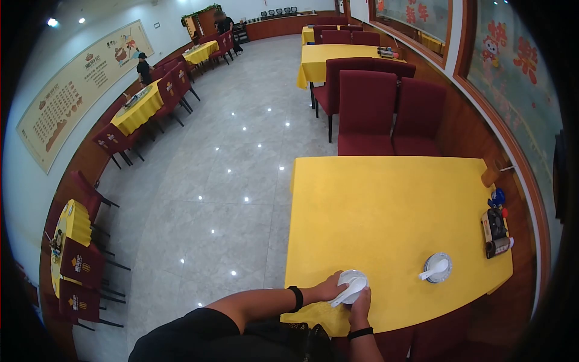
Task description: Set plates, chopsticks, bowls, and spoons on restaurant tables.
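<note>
Near the front edge of the yellow-covered table (386, 205), my left hand (329, 288) and my right hand (361, 303) hold a white dish set (351, 279) from its two sides. A white spoon (348, 293) lies across it, its handle pointing toward me. My fingers are wrapped against the rim. To the right, a second dish set (446, 274) with a patterned rim stands on the cloth, with a white spoon (435, 269) on top. Neither hand touches it.
A dark box (494, 225), a brown bottle (499, 247), a blue item (496, 198) and an orange-brown container (490, 176) line the right edge. Red chairs (366, 111) stand beyond the table. Two people (143, 69) (224, 25) are far off at the left and back.
</note>
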The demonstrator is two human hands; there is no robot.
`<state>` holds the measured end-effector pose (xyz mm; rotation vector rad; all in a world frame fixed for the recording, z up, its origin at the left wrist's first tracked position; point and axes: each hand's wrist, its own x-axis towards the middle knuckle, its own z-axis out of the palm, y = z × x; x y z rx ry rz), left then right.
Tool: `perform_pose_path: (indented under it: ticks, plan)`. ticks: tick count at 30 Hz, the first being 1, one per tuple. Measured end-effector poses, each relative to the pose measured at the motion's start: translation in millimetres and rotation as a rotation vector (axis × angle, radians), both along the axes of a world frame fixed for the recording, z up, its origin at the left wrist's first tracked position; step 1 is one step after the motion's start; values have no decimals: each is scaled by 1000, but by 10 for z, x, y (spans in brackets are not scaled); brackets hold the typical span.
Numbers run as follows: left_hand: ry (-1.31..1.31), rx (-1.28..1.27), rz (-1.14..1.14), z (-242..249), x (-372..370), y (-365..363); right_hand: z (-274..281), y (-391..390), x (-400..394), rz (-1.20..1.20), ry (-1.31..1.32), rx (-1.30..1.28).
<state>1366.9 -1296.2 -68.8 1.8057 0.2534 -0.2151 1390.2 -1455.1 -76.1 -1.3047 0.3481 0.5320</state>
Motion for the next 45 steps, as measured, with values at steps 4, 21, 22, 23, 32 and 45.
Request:
perform_pose_path:
  ticks: [4, 21, 22, 23, 32, 45]
  plan:
    - [1, 75, -51, 150, -62, 83, 60, 16, 10, 47, 10, 14]
    - [-41, 972, -271, 806, 47, -261, 80, -64, 21, 154, 43, 85]
    - [-36, 990, -270, 778, 74, -265, 42, -70, 21, 154, 46, 64]
    - [-30, 1009, -269, 784, 90, -277, 88, -69, 14, 148, 50, 65]
    - [45, 1019, -244, 688, 136, -311, 260, -46, -19, 180, 64, -7]
    - [-12, 1034, -237, 882, 59, -188, 126, -73, -34, 231, 32, -46]
